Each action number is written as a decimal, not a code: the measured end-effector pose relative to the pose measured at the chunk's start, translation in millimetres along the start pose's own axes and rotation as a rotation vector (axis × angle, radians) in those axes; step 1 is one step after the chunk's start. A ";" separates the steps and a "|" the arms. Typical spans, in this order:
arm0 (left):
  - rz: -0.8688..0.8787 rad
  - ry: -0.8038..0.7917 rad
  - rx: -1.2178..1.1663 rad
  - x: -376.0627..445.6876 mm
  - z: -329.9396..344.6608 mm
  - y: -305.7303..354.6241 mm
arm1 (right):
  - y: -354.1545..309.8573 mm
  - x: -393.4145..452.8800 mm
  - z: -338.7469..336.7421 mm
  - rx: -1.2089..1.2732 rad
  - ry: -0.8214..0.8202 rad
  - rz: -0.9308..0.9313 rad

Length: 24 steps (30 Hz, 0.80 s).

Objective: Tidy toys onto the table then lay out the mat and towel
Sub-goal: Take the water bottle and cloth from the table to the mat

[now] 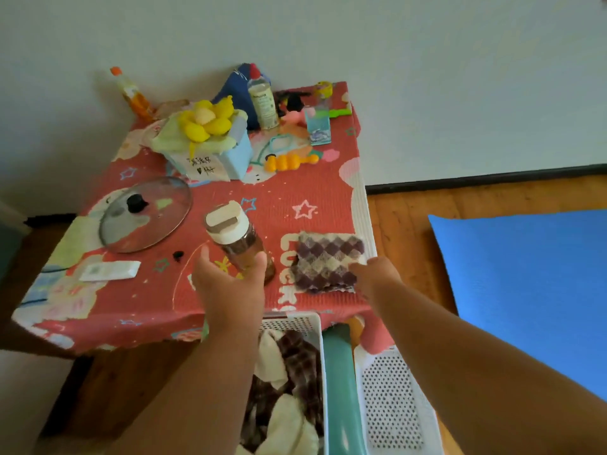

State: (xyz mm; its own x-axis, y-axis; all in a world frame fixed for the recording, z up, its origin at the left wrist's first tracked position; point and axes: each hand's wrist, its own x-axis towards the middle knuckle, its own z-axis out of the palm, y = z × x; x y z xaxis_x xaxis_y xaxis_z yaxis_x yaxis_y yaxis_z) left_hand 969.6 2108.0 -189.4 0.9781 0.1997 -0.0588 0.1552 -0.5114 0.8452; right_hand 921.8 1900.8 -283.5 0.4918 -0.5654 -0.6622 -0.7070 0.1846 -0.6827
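Observation:
A table under a red cartoon cloth [230, 198] holds toys at its far end: a yellow plush flower [205, 121] on a light blue box, a yellow plastic toy [289, 160] and a pink and black toy [292, 105]. A folded purple and white checked towel [328, 261] lies near the table's right front corner. My right hand [374, 275] rests on its near right corner, fingertips on the fabric. My left hand [230, 284] is spread open around the base of a brown bottle with a white cap [235, 238], thumb against it. A blue mat [532, 290] lies flat on the wooden floor at the right.
A glass pot lid [144, 215] and a white packet [110, 270] lie on the table's left side. Bottles stand at the back by the wall. Below the front edge sit a white basket [295, 323] of cloths, a teal roll [341, 389] and a perforated white basket [391, 392].

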 end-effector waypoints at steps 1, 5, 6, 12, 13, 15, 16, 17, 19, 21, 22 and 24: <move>-0.020 -0.017 0.003 15.7 2.7 -5.4 | 2.4 5.9 11.1 -0.034 0.042 0.029; -0.049 -0.018 0.068 46.4 14.3 -17.0 | 8.2 21.6 31.3 -0.096 0.187 0.105; -0.042 -0.016 0.066 50.2 17.9 -20.0 | 8.1 24.0 33.5 -0.117 0.201 0.113; 0.081 -0.014 -0.132 78.8 34.0 -29.8 | 0.3 27.7 44.6 -0.136 0.138 0.135; 0.113 -0.010 -0.125 84.5 34.4 -29.1 | -2.5 25.7 44.0 -0.079 0.124 0.125; 0.128 -0.017 -0.103 95.5 34.7 -29.2 | -6.0 17.6 41.9 0.075 0.103 0.096; 0.124 -0.035 -0.089 100.4 35.9 -28.6 | -7.8 10.8 38.8 0.145 0.103 0.073; 0.121 -0.054 -0.068 104.4 37.0 -28.5 | -9.0 5.2 36.5 0.187 0.105 0.045; 0.132 -0.085 -0.045 106.4 39.5 -25.0 | -13.1 -7.2 30.9 0.222 0.132 -0.019; 0.155 -0.101 -0.030 96.8 42.2 -18.5 | -18.4 -20.1 24.8 0.275 0.152 -0.071; 0.174 -0.108 -0.020 89.7 43.8 -16.9 | -20.8 -26.0 23.1 0.290 0.150 -0.088; 0.210 -0.129 -0.024 69.1 44.9 -11.4 | -24.9 -38.3 15.9 0.266 0.149 -0.139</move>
State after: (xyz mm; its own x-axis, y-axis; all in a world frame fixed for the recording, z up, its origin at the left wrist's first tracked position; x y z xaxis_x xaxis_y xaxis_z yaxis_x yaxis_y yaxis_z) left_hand 1041.7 2090.1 -227.0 0.9984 -0.0183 0.0539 -0.0557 -0.5100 0.8583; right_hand 928.7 1930.7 -246.0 0.4805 -0.7077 -0.5180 -0.4712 0.2898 -0.8331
